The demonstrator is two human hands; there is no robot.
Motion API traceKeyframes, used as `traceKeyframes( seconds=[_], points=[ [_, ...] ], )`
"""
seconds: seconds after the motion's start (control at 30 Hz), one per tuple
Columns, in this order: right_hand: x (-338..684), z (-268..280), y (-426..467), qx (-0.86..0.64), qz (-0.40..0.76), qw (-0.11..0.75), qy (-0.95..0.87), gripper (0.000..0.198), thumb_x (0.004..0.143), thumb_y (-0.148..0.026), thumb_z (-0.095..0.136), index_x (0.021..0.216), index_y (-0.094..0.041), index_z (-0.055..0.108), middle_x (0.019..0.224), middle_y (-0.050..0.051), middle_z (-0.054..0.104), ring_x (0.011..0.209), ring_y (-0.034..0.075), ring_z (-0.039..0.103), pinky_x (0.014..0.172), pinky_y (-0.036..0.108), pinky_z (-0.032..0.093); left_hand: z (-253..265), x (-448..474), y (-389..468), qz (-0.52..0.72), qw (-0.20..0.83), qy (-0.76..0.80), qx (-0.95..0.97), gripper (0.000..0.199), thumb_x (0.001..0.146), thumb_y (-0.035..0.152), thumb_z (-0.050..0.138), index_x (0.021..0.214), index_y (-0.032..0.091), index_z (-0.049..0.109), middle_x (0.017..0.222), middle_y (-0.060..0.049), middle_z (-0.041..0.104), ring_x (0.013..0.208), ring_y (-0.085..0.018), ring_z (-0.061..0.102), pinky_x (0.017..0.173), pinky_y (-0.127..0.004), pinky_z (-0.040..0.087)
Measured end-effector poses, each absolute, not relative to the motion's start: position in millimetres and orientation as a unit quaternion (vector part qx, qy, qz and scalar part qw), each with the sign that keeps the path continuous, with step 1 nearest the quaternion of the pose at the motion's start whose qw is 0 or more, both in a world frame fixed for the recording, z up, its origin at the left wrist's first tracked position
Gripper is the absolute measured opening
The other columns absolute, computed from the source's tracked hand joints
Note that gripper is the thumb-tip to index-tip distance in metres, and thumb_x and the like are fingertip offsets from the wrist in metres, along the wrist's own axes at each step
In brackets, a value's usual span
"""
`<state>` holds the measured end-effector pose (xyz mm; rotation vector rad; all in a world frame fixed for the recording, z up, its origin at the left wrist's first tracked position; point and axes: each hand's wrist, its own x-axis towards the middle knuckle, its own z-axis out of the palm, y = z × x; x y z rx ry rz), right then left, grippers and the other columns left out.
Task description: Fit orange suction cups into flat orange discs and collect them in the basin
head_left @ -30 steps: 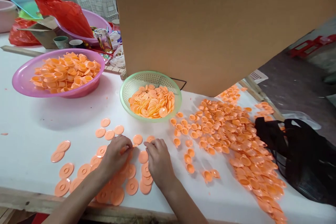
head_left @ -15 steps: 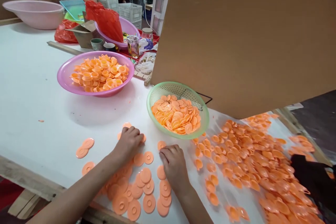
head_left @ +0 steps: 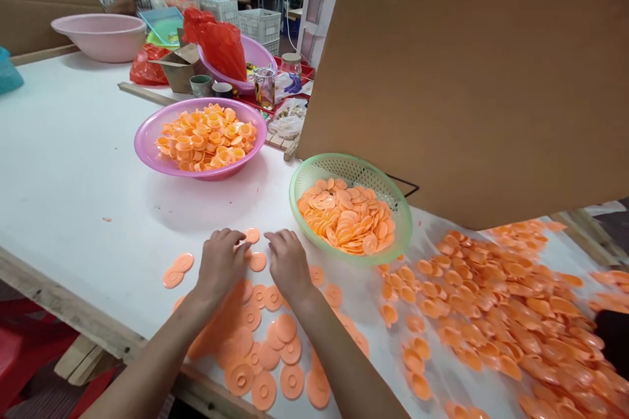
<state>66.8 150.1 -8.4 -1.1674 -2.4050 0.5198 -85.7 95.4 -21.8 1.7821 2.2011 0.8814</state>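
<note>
Flat round orange plastic discs (head_left: 291, 381), many with a small raised ring in the middle, lie spread over the white table in front of me. My left hand (head_left: 222, 263) is over the far end of this spread, fingers bent and apart, its fingertips beside a single disc (head_left: 252, 235). Facing it from the other side, my right hand (head_left: 289, 264) has its thumb and fingers slightly apart with nothing seen between them. Another disc (head_left: 258, 262) lies between the two hands. My forearms hide part of the spread. Two overlapping discs (head_left: 178, 270) lie apart on the left.
A green colander (head_left: 403, 236) holds many discs. Behind it on the left, a pink basin (head_left: 147, 137) holds orange cup-shaped parts. A large heap of orange spoon-like pieces (head_left: 511, 308) covers the right side. A tall cardboard sheet (head_left: 466, 78) stands behind. Other people are in the background.
My right hand has moved left and away from the disc it was touching, toward my left hand. My left hand has turned slightly, uncovering discs near its fingertips. The view has shifted left.
</note>
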Motion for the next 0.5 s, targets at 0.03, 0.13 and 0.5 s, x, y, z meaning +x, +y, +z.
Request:
traceKeyframes(
  seconds=[0.03, 0.13, 0.5],
  points=[
    [55, -9, 157, -0.411, 0.185, 0.187, -0.873, 0.036, 0.088, -0.006, 0.047, 0.118, -0.020, 0.061, 0.101, 0.010, 0.060, 0.091, 0.022, 0.051, 0.078, 0.035, 0.045, -23, -93, 93, 0.290, 0.107, 0.750, 0.585, 0.008, 0.084, 0.026, 0.057, 0.084, 0.021, 0.063, 0.082, -0.004, 0.063, 0.080, -0.022, 0.054, 0.070, -0.034, 0.038],
    [31, -10, 173, -0.396, 0.183, 0.135, -0.890, 0.027, 0.085, -0.011, 0.057, 0.110, -0.020, 0.062, 0.106, 0.010, 0.058, 0.095, 0.023, 0.050, 0.074, 0.033, 0.045, -23, -101, 88, 0.275, 0.176, 0.762, 0.560, 0.008, 0.076, 0.026, 0.062, 0.082, 0.020, 0.061, 0.082, -0.003, 0.062, 0.079, -0.021, 0.055, 0.067, -0.032, 0.041],
    [101, -6, 155, -0.405, 0.147, 0.193, -0.881, 0.020, 0.091, -0.009, 0.050, 0.083, -0.020, 0.065, 0.088, 0.006, 0.063, 0.086, 0.020, 0.052, 0.078, 0.033, 0.043, -33, -117, 75, 0.381, 0.160, 0.621, 0.666, 0.020, 0.089, 0.019, 0.050, 0.076, 0.020, 0.064, 0.090, -0.004, 0.068, 0.086, -0.015, 0.060, 0.072, -0.027, 0.050]
  ],
)
